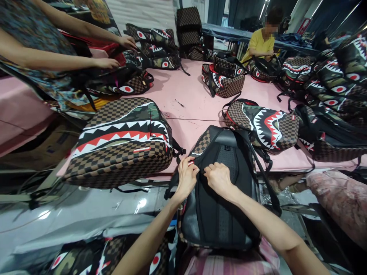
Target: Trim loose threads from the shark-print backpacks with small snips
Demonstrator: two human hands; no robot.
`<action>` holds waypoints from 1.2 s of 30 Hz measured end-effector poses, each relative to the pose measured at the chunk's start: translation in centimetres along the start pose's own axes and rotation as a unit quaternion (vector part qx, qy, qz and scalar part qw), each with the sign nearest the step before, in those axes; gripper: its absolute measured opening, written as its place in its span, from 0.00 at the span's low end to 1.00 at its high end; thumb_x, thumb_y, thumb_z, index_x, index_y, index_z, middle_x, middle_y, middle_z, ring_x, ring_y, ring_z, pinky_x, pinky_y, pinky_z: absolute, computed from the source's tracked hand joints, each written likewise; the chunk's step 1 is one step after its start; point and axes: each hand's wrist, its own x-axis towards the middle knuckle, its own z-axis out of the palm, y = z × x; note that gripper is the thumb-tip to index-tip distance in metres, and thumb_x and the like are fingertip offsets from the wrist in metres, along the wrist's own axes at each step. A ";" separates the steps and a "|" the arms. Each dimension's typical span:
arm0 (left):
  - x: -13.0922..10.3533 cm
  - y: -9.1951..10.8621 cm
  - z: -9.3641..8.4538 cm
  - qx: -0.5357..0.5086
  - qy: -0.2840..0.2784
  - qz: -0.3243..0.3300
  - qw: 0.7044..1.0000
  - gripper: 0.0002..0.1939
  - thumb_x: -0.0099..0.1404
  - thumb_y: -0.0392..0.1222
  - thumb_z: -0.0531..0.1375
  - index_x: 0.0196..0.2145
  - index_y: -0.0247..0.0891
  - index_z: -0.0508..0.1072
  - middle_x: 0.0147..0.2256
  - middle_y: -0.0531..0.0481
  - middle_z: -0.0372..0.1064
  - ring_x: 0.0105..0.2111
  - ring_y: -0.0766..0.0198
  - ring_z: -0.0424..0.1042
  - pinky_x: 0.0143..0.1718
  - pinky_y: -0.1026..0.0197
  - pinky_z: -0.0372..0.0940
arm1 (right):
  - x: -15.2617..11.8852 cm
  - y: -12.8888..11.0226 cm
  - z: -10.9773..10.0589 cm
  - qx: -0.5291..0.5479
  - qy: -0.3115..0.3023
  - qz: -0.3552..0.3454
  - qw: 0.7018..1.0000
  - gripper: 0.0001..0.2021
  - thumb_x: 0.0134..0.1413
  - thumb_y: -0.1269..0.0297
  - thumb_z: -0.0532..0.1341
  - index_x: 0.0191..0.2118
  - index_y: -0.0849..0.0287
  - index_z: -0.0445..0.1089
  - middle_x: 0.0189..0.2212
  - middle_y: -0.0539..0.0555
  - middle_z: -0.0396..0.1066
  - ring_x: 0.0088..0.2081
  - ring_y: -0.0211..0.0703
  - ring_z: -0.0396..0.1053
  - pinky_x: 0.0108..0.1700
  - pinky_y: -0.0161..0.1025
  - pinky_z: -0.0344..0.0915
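Note:
A black-backed backpack [223,214] with checkered edges leans from the lap onto the table's front edge, its padded back panel facing up. My left hand [187,173] is closed on the backpack's left side, by a shoulder strap and a small red and white tag [190,162]. Just right of it, my right hand [218,175] is curled into a pinch on the black strap area; whatever small part lies between its fingers is hidden. To the left lies a checkered backpack [123,141] with a shark-mouth print.
The pink table [189,91] bears another shark-mouth backpack [269,126] at right and an open bag [223,82] farther back. Backpacks are piled at far right [338,88]. A person's hands [109,63] touch a bag at left; a person in yellow [260,44] sits behind.

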 end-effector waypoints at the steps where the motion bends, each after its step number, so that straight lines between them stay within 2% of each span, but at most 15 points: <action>1: 0.1 -0.2 -0.4 0.002 0.006 0.003 1.000 0.09 0.61 0.33 0.50 0.26 0.37 0.67 0.50 0.44 0.58 0.58 0.52 0.48 0.58 0.43 0.48 | 0.0 0.2 0.0 0.005 0.002 0.003 1.000 0.09 0.57 0.67 0.54 0.32 0.57 0.70 0.30 0.56 0.72 0.35 0.47 0.66 0.36 0.41 0.56; 4: 0.1 -0.9 -2.4 0.037 0.079 -0.008 0.996 0.11 0.62 0.32 0.49 0.30 0.37 0.70 0.52 0.44 0.57 0.61 0.51 0.43 0.59 0.43 0.44 | -0.5 1.6 0.0 0.059 0.024 0.043 0.997 0.07 0.56 0.63 0.56 0.35 0.55 0.72 0.32 0.53 0.73 0.36 0.46 0.67 0.36 0.40 0.58; 6: -0.7 -0.9 -3.5 0.056 0.134 -0.020 0.989 0.15 0.62 0.31 0.48 0.40 0.38 0.71 0.57 0.43 0.53 0.62 0.50 0.38 0.60 0.42 0.40 | -1.0 3.0 0.1 0.120 0.045 0.085 0.988 0.08 0.55 0.61 0.58 0.39 0.54 0.71 0.34 0.52 0.73 0.38 0.46 0.68 0.38 0.39 0.59; 7: -1.3 -0.7 -3.7 0.043 0.129 -0.012 0.991 0.18 0.62 0.30 0.47 0.45 0.38 0.69 0.58 0.43 0.52 0.62 0.50 0.40 0.60 0.43 0.41 | -1.2 3.7 0.2 0.156 0.051 0.113 0.980 0.09 0.54 0.60 0.58 0.41 0.54 0.71 0.34 0.52 0.74 0.39 0.46 0.68 0.39 0.39 0.60; 8: -1.9 -0.4 -3.6 0.012 0.088 0.008 0.996 0.20 0.62 0.30 0.47 0.48 0.38 0.68 0.57 0.42 0.55 0.61 0.51 0.45 0.60 0.45 0.45 | -1.4 4.3 0.4 0.192 0.053 0.145 0.969 0.11 0.54 0.59 0.59 0.42 0.53 0.71 0.35 0.51 0.74 0.39 0.45 0.69 0.39 0.39 0.61; 11: -2.9 0.7 -2.0 -0.103 -0.138 0.086 0.981 0.19 0.62 0.33 0.48 0.48 0.40 0.69 0.49 0.44 0.67 0.54 0.56 0.61 0.56 0.51 0.55 | -1.6 5.6 0.9 0.273 0.043 0.232 0.933 0.13 0.53 0.57 0.59 0.43 0.52 0.70 0.35 0.50 0.74 0.36 0.45 0.71 0.39 0.40 0.62; 12: -2.6 0.9 -1.4 -0.117 -0.181 0.088 0.973 0.19 0.61 0.33 0.49 0.48 0.40 0.69 0.50 0.44 0.67 0.55 0.56 0.60 0.57 0.50 0.54 | -1.7 5.7 1.0 0.286 0.040 0.245 0.926 0.13 0.52 0.57 0.59 0.44 0.52 0.69 0.35 0.50 0.74 0.37 0.46 0.71 0.39 0.40 0.62; 13: -1.8 0.9 -0.8 -0.121 -0.187 0.069 0.973 0.19 0.61 0.33 0.49 0.49 0.39 0.68 0.52 0.44 0.64 0.56 0.55 0.58 0.58 0.49 0.51 | -1.7 5.9 1.0 0.293 0.040 0.250 0.922 0.14 0.52 0.57 0.59 0.45 0.52 0.69 0.36 0.50 0.74 0.37 0.46 0.71 0.40 0.40 0.62; 15: 0.9 0.3 -0.3 -0.117 -0.128 -0.003 0.985 0.21 0.60 0.33 0.48 0.51 0.36 0.66 0.56 0.42 0.59 0.58 0.55 0.54 0.59 0.47 0.46 | -1.8 5.9 0.9 0.296 0.038 0.246 0.922 0.15 0.51 0.57 0.60 0.45 0.53 0.68 0.37 0.51 0.74 0.39 0.46 0.70 0.41 0.41 0.62; 17: 4.3 -0.6 -0.5 -0.121 -0.079 -0.063 0.988 0.21 0.61 0.34 0.47 0.52 0.33 0.65 0.55 0.40 0.60 0.57 0.55 0.57 0.59 0.49 0.47 | -1.8 5.9 0.8 0.288 0.037 0.242 0.926 0.14 0.51 0.58 0.60 0.44 0.53 0.67 0.37 0.51 0.73 0.39 0.46 0.70 0.41 0.41 0.62; 21: 9.0 -1.8 -0.9 -0.139 -0.125 -0.055 0.981 0.17 0.61 0.39 0.51 0.46 0.35 0.70 0.46 0.44 0.69 0.47 0.56 0.67 0.53 0.54 0.57 | -1.4 5.9 0.7 0.280 0.046 0.242 0.928 0.11 0.51 0.60 0.59 0.42 0.53 0.68 0.37 0.49 0.73 0.39 0.45 0.70 0.40 0.39 0.62; 26: 8.8 -1.3 -0.7 -0.139 -0.207 0.008 0.968 0.15 0.56 0.36 0.55 0.42 0.41 0.72 0.45 0.50 0.67 0.48 0.59 0.64 0.55 0.57 0.53 | -1.0 6.4 0.9 0.275 0.051 0.247 0.928 0.12 0.52 0.61 0.59 0.43 0.53 0.68 0.37 0.49 0.73 0.37 0.43 0.70 0.39 0.38 0.61; 30: 8.3 -1.4 -1.1 -0.127 -0.252 0.032 0.959 0.07 0.56 0.39 0.55 0.23 0.39 0.71 0.33 0.51 0.68 0.39 0.61 0.66 0.48 0.59 0.57 | -0.9 7.1 1.3 0.273 0.053 0.251 0.927 0.11 0.51 0.60 0.60 0.42 0.53 0.70 0.36 0.48 0.73 0.35 0.42 0.69 0.38 0.38 0.61; 33: 8.8 -1.8 -1.1 -0.128 -0.228 -0.004 0.965 0.07 0.56 0.39 0.53 0.26 0.39 0.70 0.31 0.52 0.68 0.36 0.61 0.66 0.44 0.60 0.59 | -0.4 7.1 1.4 0.257 0.089 0.220 0.937 0.08 0.52 0.61 0.61 0.39 0.53 0.71 0.36 0.48 0.73 0.36 0.40 0.69 0.38 0.36 0.60; 36: 9.3 -2.1 -0.9 -0.134 -0.187 -0.049 0.972 0.09 0.58 0.40 0.50 0.29 0.39 0.68 0.30 0.53 0.67 0.34 0.62 0.66 0.41 0.60 0.60 | 0.9 6.3 1.0 0.191 0.118 0.145 0.963 0.06 0.54 0.63 0.59 0.38 0.54 0.72 0.35 0.48 0.73 0.38 0.40 0.67 0.40 0.35 0.59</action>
